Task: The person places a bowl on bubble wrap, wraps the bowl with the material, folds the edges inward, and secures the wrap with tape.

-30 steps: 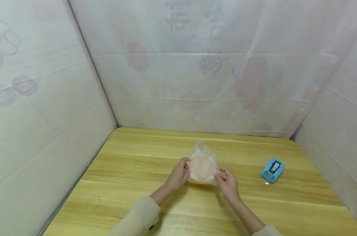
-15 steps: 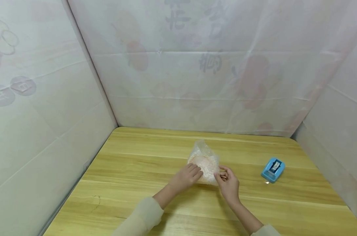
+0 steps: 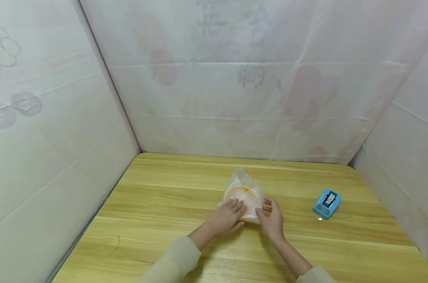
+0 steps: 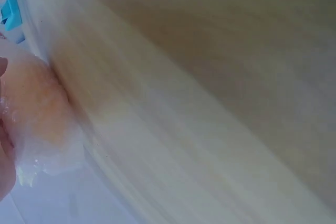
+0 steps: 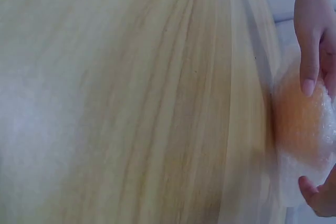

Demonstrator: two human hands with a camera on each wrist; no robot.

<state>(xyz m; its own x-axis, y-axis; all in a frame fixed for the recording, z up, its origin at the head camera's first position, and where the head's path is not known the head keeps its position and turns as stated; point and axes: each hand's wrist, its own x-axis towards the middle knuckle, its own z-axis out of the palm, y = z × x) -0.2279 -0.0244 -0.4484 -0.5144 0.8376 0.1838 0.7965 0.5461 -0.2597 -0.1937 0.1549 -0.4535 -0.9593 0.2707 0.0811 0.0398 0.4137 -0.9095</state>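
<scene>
A round, pale orange object (image 3: 250,198) lies wrapped in clear bubble wrap (image 3: 240,177) on the wooden table, with a bit of yellow showing at its far rim. Its exact kind is hidden by the wrap. My left hand (image 3: 227,217) rests on the near left of the bundle, fingers laid out over the top. At the right edge, my right hand (image 3: 272,221) pinches the bubble wrap between thumb and fingers. The right wrist view shows the left hand (image 5: 313,30) above the wrapped object (image 5: 299,119) and part of the right hand (image 5: 321,195) beside it.
A blue tape dispenser (image 3: 327,203) stands to the right on the wooden table (image 3: 157,220), a short piece of tape hanging off its near end. Printed cloth walls (image 3: 206,129) enclose the table at the back and sides.
My left hand has let go of the bundle's left edge and moved right onto its top, where the fingers now lie spread. The right hand stays at the right edge.
</scene>
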